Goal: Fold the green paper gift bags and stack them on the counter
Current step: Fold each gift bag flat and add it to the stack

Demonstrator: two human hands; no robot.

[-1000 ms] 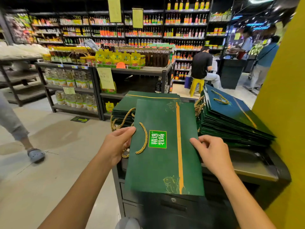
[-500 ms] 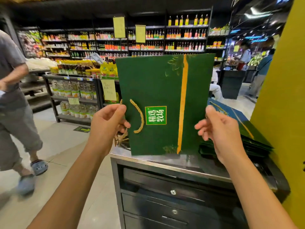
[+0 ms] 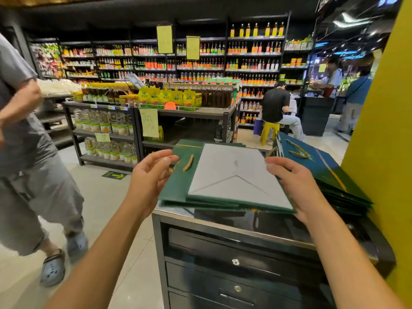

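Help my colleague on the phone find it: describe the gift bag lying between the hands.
On the steel-topped drawer counter beside the yellow pillar lie two piles of green gift bags. Take the left pile. Its top bag shows a white creased base; the right pile shows only green faces.

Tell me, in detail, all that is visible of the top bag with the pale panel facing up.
The top bag is green paper, lying flat on the left stack on the counter. A pale grey-white panel with diagonal creases and tiny print covers most of its upper side; a gold rope handle lies on the green part. The right hand grips its right edge; the left hand is open at its left side.
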